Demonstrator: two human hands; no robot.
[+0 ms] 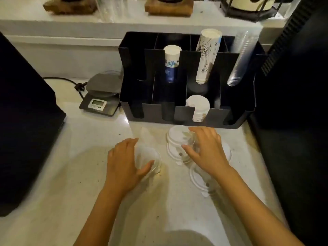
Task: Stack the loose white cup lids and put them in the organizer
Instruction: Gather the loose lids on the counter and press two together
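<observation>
Reaching over the pale counter (71,174), your two bare forearms leave open surface to the left of your left arm, bounded by a dark appliance (26,121) at the left edge. Your left hand (124,166) curls thumb and fingers around a clear lid (148,157) lying on the counter; whether it truly grips is hard to tell through the blur. Your right hand (207,150) is spread, fingers arched over the loose white cup lids (177,137). You can count at least three of these: one (198,176) nearest you beside your right wrist, and two overlapping ones under your fingertips, with another edge (228,151) peeking out right of your hand. A tall dark machine (292,103) walls the right side closely. Just beyond the lids stands the black organizer (184,119), its front wall near your fingertips. Inside it: one stack of white lids (198,109) in a front slot, two paper cup stacks (207,55) and one clear cup stack (241,57) behind. A scale (101,98) sits at its left.
</observation>
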